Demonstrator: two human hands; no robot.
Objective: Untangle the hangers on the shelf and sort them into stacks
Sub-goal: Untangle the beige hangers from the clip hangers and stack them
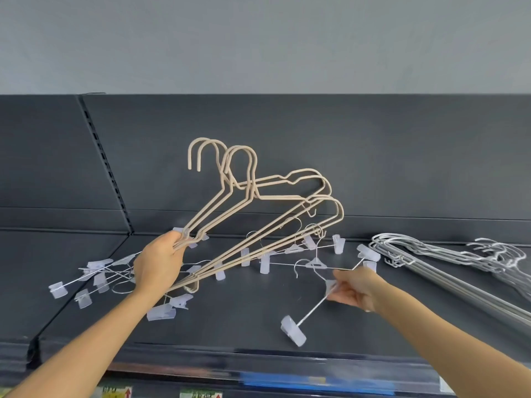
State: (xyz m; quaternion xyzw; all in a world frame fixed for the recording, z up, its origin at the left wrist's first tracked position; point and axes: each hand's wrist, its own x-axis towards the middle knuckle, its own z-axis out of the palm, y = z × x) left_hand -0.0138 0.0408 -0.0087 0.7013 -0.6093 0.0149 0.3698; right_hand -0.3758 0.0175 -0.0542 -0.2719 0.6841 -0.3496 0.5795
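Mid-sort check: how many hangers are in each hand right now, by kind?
Beige coated wire hangers, gripped in the left hand: 4, by their hooks
Metal clip hanger with translucent clips, pinched by the right hand: 1
Total in hand: 5
Loose clip hangers and the grey wire stack on the dark shelf overlap too much to count.

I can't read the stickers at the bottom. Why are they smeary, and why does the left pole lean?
Head view: price labels and blue strip at the bottom edge are blurred, unreadable; the slotted upright leans, probably from the wide lens; light is soft, shadows faint; the beige hangers in the left hand and clip hanger in the right hand look sharp.
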